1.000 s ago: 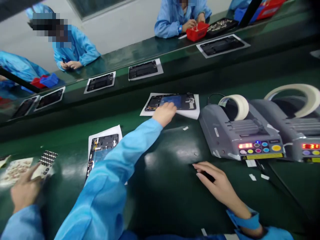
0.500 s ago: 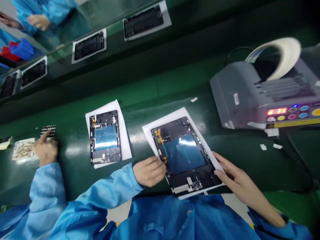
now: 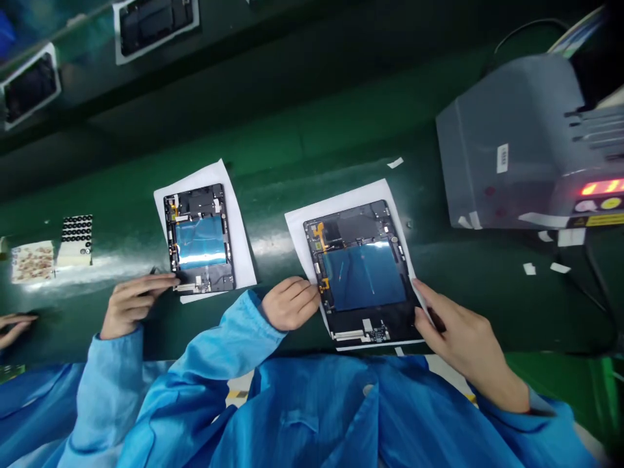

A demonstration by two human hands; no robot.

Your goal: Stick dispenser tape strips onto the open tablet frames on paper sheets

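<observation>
An opened tablet (image 3: 363, 276) with a blue battery film lies on a white paper sheet (image 3: 341, 205) on the green belt just in front of me. My left hand (image 3: 290, 303) grips its left edge with curled fingers. My right hand (image 3: 455, 335) holds the lower right corner, thumb on the frame. A second opened tablet (image 3: 199, 239) on its own paper lies to the left; a co-worker's hand (image 3: 131, 300) touches its lower left corner.
A grey tape dispenser (image 3: 517, 143) with a lit red display stands at the right, with cut tape bits (image 3: 539, 268) below it. Two sticker sheets (image 3: 53, 250) lie at the far left. More tablets on paper (image 3: 156, 19) ride the far belt.
I pulled the tablet from the far side of the belt toward me and both hands now hold it. The co-worker's hand moved from the sticker sheets to the second tablet.
</observation>
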